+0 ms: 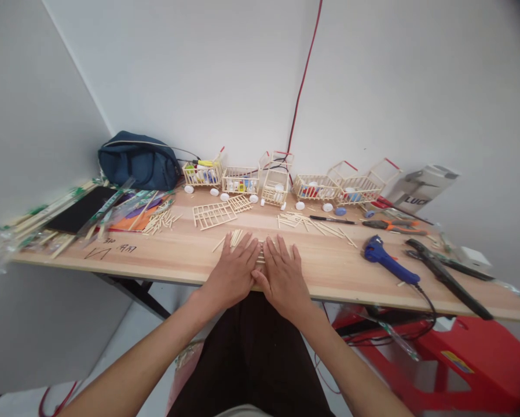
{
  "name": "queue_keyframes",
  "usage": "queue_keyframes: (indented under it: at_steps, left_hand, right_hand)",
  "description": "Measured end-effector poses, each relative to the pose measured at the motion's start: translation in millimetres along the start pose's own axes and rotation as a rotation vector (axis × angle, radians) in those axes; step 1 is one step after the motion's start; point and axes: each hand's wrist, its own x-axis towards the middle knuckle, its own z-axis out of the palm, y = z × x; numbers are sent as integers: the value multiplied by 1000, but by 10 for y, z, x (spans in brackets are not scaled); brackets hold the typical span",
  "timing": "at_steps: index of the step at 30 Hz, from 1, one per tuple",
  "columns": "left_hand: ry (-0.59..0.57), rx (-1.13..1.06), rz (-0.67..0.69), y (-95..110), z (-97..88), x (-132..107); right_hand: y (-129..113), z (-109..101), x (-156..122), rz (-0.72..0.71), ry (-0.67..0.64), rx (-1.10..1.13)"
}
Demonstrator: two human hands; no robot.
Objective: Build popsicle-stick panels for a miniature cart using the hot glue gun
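My left hand point(234, 267) lies flat near the table's front edge, fingers stretched forward over short wooden sticks point(237, 236). Beside it my right hand point(284, 275) is also flat, fingers slightly spread. Between the two hands a few sticks point(261, 255) show; the palms hide the rest, so I cannot tell whether they are joined. Beyond the hands lie two ladder-like stick panels, a larger one point(214, 214) and a smaller one point(240, 203). Loose sticks point(321, 225) are scattered ahead of the right hand, with another pile point(161, 221) to the left.
Several small stick-built carts point(277, 188) with white or blue wheels line the wall. A blue glue gun point(390, 260), orange-handled pliers point(396, 226), a black pen point(332, 220) and a black tool point(449, 278) lie right. A blue bag point(139, 161) and bundled sticks point(69, 211) are left.
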Motion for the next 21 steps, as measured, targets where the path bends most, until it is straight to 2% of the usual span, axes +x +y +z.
queue_keyframes:
  at_steps: [21]
  left_hand:
    - [-31, 37, -4, 5, 14, -5]
  right_hand:
    - [2, 34, -13, 11, 52, -24]
